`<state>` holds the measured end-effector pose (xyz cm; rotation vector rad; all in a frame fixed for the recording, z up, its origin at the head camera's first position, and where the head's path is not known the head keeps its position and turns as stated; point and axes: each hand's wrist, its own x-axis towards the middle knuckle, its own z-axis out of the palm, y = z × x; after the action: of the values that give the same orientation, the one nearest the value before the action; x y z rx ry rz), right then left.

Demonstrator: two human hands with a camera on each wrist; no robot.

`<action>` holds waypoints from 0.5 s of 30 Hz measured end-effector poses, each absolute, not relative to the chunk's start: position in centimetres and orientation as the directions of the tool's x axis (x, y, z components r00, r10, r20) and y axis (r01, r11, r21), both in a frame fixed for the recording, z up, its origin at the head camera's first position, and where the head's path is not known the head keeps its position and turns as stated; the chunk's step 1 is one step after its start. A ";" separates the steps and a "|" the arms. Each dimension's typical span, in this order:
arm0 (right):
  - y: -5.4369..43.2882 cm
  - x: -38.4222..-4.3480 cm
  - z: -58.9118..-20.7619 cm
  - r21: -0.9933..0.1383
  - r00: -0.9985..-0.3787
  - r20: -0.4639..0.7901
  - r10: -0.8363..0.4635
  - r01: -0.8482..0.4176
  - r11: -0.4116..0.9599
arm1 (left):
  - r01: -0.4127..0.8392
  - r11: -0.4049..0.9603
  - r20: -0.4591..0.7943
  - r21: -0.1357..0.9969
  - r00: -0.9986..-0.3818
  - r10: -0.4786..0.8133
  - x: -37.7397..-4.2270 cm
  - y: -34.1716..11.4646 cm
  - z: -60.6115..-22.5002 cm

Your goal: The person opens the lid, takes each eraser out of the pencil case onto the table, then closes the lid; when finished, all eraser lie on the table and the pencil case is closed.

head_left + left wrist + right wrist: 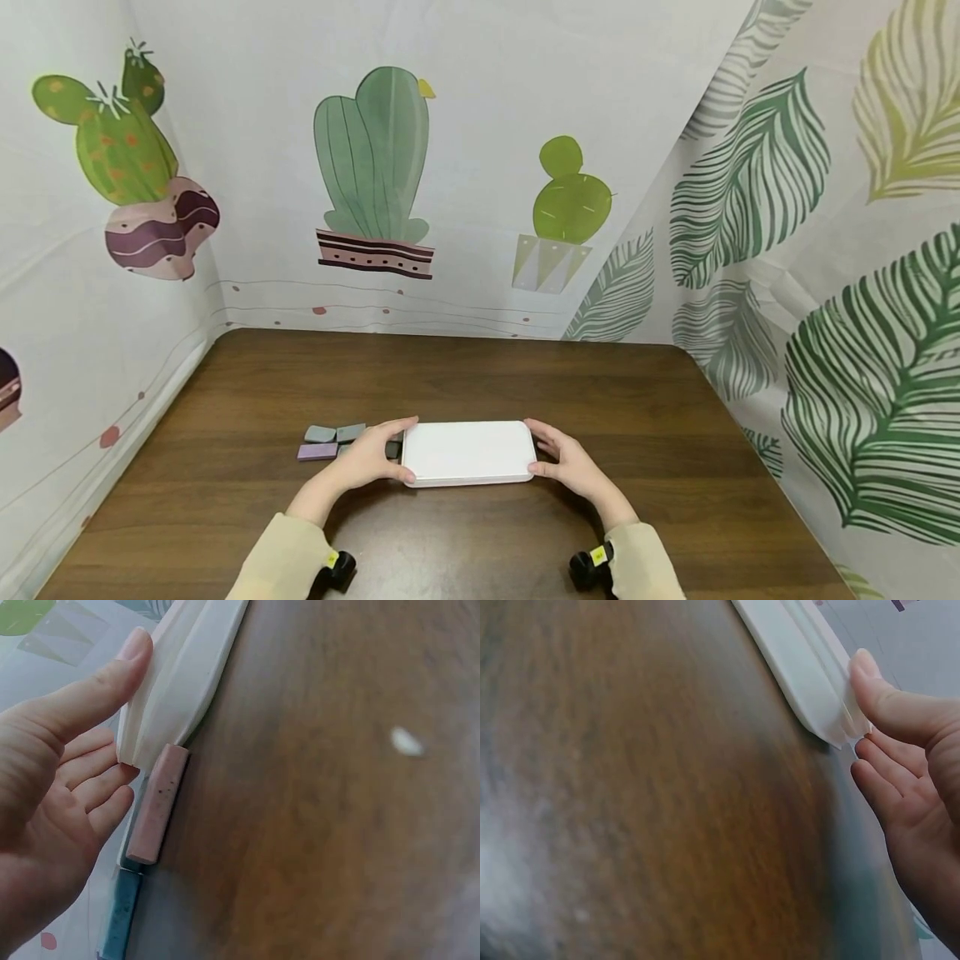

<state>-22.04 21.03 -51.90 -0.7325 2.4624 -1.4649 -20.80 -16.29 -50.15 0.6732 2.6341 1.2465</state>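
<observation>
A flat white box [468,452] with rounded corners lies lengthwise between both hands. My left hand [367,458] grips its left end, thumb at the near corner and fingers at the far one. At the opposite end my right hand [568,463] holds it the same way. Seen from the left wrist, the side of the box shows a seam along its length, and a speckled pink block [157,806] lies close by its end. A teal block [120,915] comes after it. In the right wrist view the thumb rests along the box's upper edge.
Left of the box, partly behind the left hand, lie several small flat blocks, among them a purple one [317,452] and a grey one [320,434]. The brown wooden table [465,375] ends at a printed cloth backdrop [480,167] at the rear and sides.
</observation>
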 end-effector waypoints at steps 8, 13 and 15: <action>21.0 -22.2 -52.1 -0.866 -0.866 0.092 -0.491 -0.313 0.390 | 0.312 0.533 0.062 0.786 -0.898 0.435 -20.9 -16.1 -50.5; 21.1 -22.0 -52.4 -0.867 -0.866 0.097 -0.491 -0.316 0.386 | 0.348 0.545 0.083 0.763 -0.889 0.450 -20.9 -16.1 -50.6; 21.2 -22.0 -52.5 -0.866 -0.864 0.104 -0.492 -0.322 0.383 | 0.365 0.553 0.092 0.749 -0.884 0.459 -20.9 -16.2 -50.6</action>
<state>-21.99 21.22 -52.55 -0.7337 2.4663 -1.4840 -20.90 -16.17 -50.58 0.7110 2.6664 1.2445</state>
